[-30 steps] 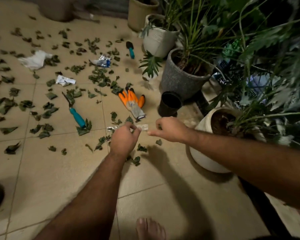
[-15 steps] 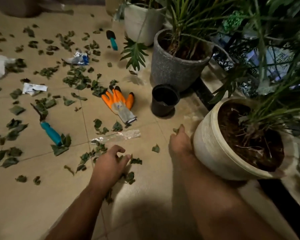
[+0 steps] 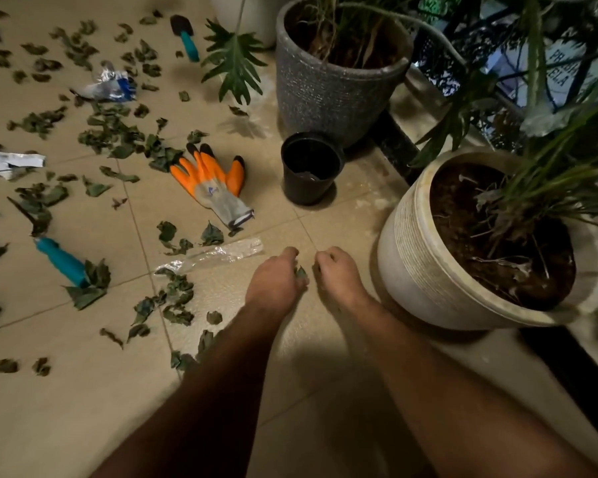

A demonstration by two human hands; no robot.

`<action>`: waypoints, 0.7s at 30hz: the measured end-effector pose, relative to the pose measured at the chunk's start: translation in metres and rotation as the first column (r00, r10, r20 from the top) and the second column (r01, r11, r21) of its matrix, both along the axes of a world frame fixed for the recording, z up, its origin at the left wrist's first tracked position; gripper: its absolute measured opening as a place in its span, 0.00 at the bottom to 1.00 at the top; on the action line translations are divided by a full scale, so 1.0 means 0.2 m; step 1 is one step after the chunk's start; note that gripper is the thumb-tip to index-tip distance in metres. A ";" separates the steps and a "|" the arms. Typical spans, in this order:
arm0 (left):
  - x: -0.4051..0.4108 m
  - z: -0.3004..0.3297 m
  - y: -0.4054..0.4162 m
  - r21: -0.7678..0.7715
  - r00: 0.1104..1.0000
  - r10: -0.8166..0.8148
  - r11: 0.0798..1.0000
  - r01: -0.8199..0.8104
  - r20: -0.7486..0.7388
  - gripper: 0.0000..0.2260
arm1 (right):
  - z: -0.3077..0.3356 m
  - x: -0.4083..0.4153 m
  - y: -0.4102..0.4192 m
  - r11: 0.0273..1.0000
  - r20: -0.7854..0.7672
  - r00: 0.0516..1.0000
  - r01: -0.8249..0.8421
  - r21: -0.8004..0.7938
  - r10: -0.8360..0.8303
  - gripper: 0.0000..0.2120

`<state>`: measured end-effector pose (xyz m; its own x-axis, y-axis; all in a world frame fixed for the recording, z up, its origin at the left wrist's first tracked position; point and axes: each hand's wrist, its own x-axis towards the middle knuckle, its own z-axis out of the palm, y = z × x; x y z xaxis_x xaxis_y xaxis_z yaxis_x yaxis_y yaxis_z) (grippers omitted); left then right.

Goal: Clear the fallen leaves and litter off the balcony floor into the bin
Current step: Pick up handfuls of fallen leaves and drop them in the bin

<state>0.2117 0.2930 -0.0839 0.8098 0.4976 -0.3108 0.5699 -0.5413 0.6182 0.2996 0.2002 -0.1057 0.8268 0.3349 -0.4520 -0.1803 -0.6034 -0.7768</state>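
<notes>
One clear wrapper point(image 3: 210, 256) — lengthwise left-right

Smooth beige floor tiles point(image 3: 325, 215) with a slight sheen. Scattered leaves point(image 3: 118, 139) look dry, matt and crumpled. A clear plastic wrapper point(image 3: 218, 254) glints, thin and glossy. A glove point(image 3: 213, 188) has grey knitted cloth and an orange rubbery coating. A trowel handle point(image 3: 63, 262) is smooth teal plastic. The grey pot point(image 3: 325, 94) is rough and speckled; the cream pot point(image 3: 415, 274) is finely ribbed; the small black pot point(image 3: 308, 188) is smooth plastic.
</notes>
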 end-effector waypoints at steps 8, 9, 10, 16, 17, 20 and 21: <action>0.08 -0.11 -0.03 0.115 0.980 -0.034 0.992 0.057 -0.195 0.14 | 0.03 -0.24 -0.46 0.913 -0.592 0.804 0.283 0.295 -0.058 0.22; 0.06 -0.10 -0.05 0.105 0.984 -0.014 0.994 0.034 -0.180 0.13 | 0.02 -0.25 -0.49 0.937 -0.564 0.824 0.240 0.253 -0.059 0.22; 0.05 -0.07 -0.07 0.081 0.989 0.022 0.997 -0.010 -0.144 0.12 | 0.01 -0.26 -0.50 0.955 -0.530 0.846 0.200 0.219 -0.056 0.21; -0.23 0.06 -0.04 -0.308 0.891 0.441 0.868 -0.390 0.113 0.03 | 0.03 -0.34 -0.32 0.993 -0.354 0.935 0.052 0.109 -0.011 0.05; -0.28 0.06 0.00 -0.421 0.843 0.525 0.796 -0.436 0.119 0.05 | 0.03 -0.36 -0.26 0.994 -0.327 0.945 0.017 0.109 0.019 0.04; -0.46 0.10 0.10 -0.545 0.770 0.627 0.690 -0.477 0.119 0.13 | 0.03 -0.44 -0.10 0.994 -0.131 0.986 -0.097 0.059 0.104 0.03; -0.51 0.10 0.12 -0.568 0.745 0.655 0.664 -0.486 0.128 0.12 | 0.03 -0.46 -0.06 0.991 -0.046 0.991 -0.127 0.029 0.128 0.06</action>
<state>0.1088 0.3169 -0.0632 0.5031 0.7486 -0.4318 0.4054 0.2368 0.8830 0.2067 0.1888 -0.1003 0.7543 0.4485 -0.4795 -0.1399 -0.6038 -0.7848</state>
